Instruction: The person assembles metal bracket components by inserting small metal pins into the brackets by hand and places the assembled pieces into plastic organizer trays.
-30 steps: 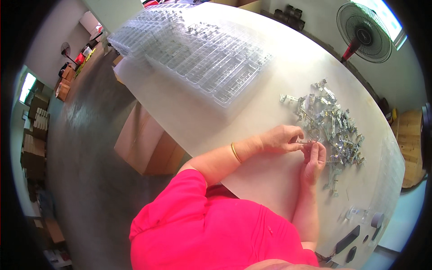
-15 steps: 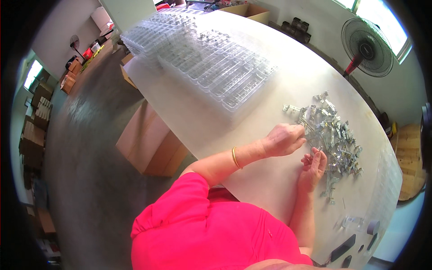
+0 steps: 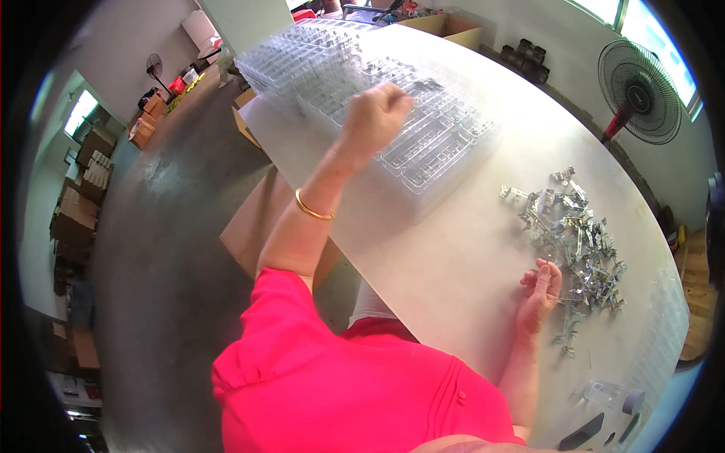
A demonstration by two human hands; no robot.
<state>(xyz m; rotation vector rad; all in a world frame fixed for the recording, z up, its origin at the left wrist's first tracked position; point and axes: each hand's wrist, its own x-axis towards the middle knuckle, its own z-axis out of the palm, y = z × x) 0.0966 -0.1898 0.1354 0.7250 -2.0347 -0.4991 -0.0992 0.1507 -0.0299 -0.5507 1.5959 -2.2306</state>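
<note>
The left hand [image 3: 375, 119] is above the clear plastic trays [image 3: 427, 177], its fingers bent in toward the palm; whether they pinch anything cannot be made out. The right hand [image 3: 539, 296] has its thumb and forefinger curled close together at the near edge of the metal parts [image 3: 585, 253]; whether a small piece sits between the tips cannot be told. A gold bangle [image 3: 311, 208] circles the left wrist.

Taking twelve as the top of the view, the metal parts lie in a loose heap at one to two o'clock from the right hand, and the trays, stacked and holding more metal pieces, stand at eleven. The pale table [image 3: 445, 279] carries both. At five o'clock from the right hand lie a clear bottle [image 3: 604, 392] and, nearer six, a dark flat object [image 3: 581, 432].

Past the table, a standing fan [image 3: 639, 94] rises at one o'clock from the right hand, near a bright window [image 3: 658, 47]. From the left hand, an open carton [image 3: 445, 29] is at one, a large cardboard box [image 3: 253, 219] at eight on the grey floor [image 3: 166, 264], and a smaller fan [image 3: 155, 66] between nine and ten.
</note>
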